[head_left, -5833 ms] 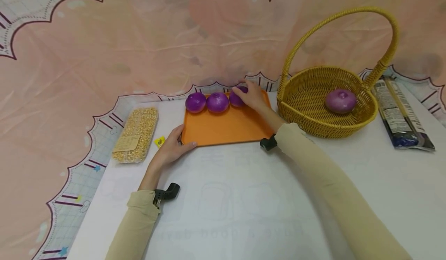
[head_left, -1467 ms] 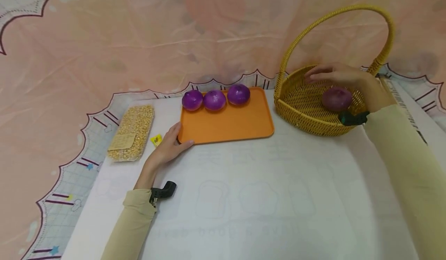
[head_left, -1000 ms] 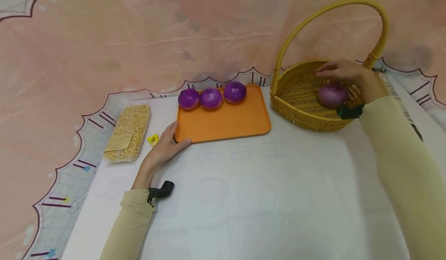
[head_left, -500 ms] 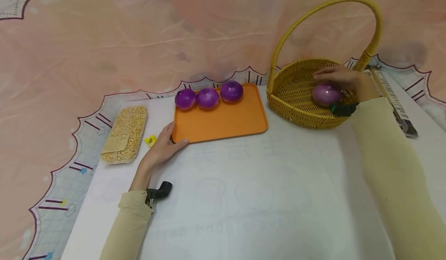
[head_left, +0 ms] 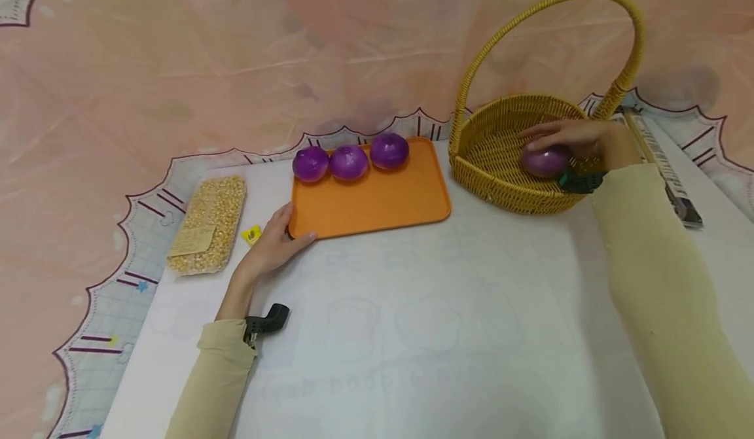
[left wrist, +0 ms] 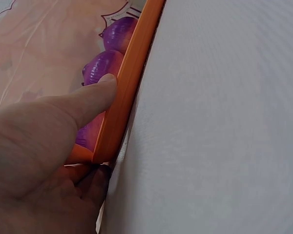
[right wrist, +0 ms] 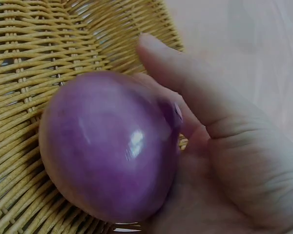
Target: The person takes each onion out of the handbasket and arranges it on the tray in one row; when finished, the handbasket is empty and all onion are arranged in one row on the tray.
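Three purple onions line the back of an orange tray. My left hand grips the tray's near left corner. In the left wrist view its thumb lies along the tray's rim, with the other fingers at and below the corner. Another purple onion, duller in colour, sits in the yellow wicker basket. My right hand reaches in over this onion. In the right wrist view the onion lies against the palm, the thumb straight and apart from it; the other fingers are mostly hidden behind.
The basket's tall handle arches above the right hand. A bag of corn kernels lies at the left, with a small yellow packet beside the left hand. A long dark package lies right of the basket.
My right hand has left the third onion on the tray, moved right into the basket and come down over the onion there. My left hand stays on the tray corner.
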`<state>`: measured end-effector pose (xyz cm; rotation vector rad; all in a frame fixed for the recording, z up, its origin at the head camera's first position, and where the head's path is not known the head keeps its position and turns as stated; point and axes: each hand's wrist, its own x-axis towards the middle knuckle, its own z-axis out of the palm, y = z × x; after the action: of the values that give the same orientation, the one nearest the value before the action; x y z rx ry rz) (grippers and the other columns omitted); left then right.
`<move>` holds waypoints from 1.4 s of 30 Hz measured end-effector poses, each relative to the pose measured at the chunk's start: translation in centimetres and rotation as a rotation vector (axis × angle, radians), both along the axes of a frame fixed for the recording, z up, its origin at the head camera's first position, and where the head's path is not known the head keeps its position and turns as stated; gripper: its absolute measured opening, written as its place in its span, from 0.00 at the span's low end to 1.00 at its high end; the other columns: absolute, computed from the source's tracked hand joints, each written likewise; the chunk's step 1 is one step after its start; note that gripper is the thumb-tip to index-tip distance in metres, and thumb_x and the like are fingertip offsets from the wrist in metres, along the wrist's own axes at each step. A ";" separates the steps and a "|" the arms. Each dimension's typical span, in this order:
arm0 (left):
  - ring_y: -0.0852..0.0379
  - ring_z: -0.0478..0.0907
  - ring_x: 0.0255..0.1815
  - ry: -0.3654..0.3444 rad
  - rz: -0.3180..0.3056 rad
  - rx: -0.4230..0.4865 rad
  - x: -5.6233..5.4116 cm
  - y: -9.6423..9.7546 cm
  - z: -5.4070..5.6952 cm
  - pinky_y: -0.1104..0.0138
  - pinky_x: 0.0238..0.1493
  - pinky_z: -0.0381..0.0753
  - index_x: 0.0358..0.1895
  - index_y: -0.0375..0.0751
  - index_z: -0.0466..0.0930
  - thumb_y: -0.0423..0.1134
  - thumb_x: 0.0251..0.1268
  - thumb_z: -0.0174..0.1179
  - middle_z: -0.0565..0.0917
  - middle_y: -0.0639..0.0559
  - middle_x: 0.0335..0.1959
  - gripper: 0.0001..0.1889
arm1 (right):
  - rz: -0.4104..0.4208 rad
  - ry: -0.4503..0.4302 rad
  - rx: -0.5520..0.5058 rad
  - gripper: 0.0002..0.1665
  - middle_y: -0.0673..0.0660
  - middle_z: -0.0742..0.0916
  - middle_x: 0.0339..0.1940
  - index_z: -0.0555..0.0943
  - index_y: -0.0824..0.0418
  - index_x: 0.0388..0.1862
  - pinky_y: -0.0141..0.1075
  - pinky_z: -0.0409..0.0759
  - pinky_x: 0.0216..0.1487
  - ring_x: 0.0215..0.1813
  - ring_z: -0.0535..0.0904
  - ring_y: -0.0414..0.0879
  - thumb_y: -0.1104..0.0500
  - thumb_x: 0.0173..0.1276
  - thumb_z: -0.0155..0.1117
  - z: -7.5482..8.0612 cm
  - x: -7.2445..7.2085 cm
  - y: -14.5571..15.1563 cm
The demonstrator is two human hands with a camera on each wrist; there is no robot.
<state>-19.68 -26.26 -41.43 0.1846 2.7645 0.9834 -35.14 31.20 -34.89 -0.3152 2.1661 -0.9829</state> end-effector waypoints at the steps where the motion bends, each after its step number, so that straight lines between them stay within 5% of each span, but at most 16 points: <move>1: 0.39 0.36 0.81 -0.002 0.000 0.000 0.0 0.0 0.0 0.44 0.79 0.41 0.78 0.37 0.34 0.59 0.68 0.54 0.38 0.39 0.80 0.50 | 0.013 -0.012 -0.005 0.43 0.63 0.51 0.77 0.43 0.55 0.80 0.34 0.75 0.59 0.67 0.65 0.48 0.44 0.76 0.48 0.0 0.1 0.0; 6: 0.39 0.37 0.81 -0.005 0.001 0.002 0.2 -0.1 0.0 0.44 0.79 0.41 0.78 0.37 0.34 0.58 0.68 0.55 0.38 0.39 0.80 0.50 | 0.049 -0.043 -0.048 0.41 0.60 0.57 0.74 0.43 0.54 0.80 0.31 0.76 0.58 0.60 0.70 0.36 0.49 0.77 0.48 -0.4 0.2 -0.1; 24: 0.38 0.38 0.81 -0.006 0.011 0.012 0.1 -0.4 -0.5 0.42 0.78 0.42 0.78 0.36 0.35 0.58 0.67 0.56 0.39 0.37 0.80 0.50 | 0.010 -0.033 -0.024 0.35 0.62 0.57 0.75 0.54 0.47 0.79 0.33 0.77 0.58 0.60 0.70 0.40 0.47 0.77 0.48 -0.7 0.2 -0.7; 30: 0.39 0.37 0.81 -0.004 0.009 0.020 0.1 -0.5 -0.5 0.43 0.79 0.42 0.78 0.36 0.35 0.58 0.68 0.56 0.39 0.38 0.80 0.50 | -0.102 0.027 -0.040 0.36 0.58 0.61 0.72 0.57 0.49 0.78 0.30 0.77 0.54 0.62 0.69 0.44 0.43 0.75 0.51 -0.7 0.2 -0.9; 33: 0.39 0.37 0.81 -0.002 0.005 0.020 0.1 -0.4 -0.5 0.43 0.79 0.42 0.78 0.36 0.35 0.58 0.68 0.56 0.39 0.38 0.80 0.50 | -0.231 0.027 -0.164 0.32 0.50 0.68 0.67 0.63 0.47 0.74 0.27 0.78 0.51 0.62 0.69 0.42 0.45 0.74 0.53 -0.5 0.1 -1.1; 37: 0.39 0.38 0.81 0.004 0.003 0.019 0.0 -0.4 -0.5 0.43 0.78 0.42 0.78 0.36 0.35 0.58 0.68 0.56 0.39 0.38 0.80 0.50 | -0.402 -0.032 -0.470 0.18 0.42 0.76 0.53 0.79 0.45 0.60 0.29 0.81 0.46 0.53 0.75 0.37 0.54 0.73 0.56 0.5 0.0 -1.8; 42: 0.39 0.38 0.81 0.007 0.003 0.022 -0.1 -0.3 -0.5 0.43 0.79 0.42 0.78 0.36 0.35 0.57 0.68 0.56 0.40 0.38 0.80 0.50 | -0.472 -0.086 -0.722 0.14 0.45 0.77 0.53 0.85 0.50 0.51 0.32 0.83 0.44 0.50 0.78 0.39 0.61 0.72 0.56 1.3 0.0 -2.7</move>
<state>-19.82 -26.55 -41.91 0.1877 2.7623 1.0156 -35.18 28.53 -33.54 -0.0809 1.7651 -2.0004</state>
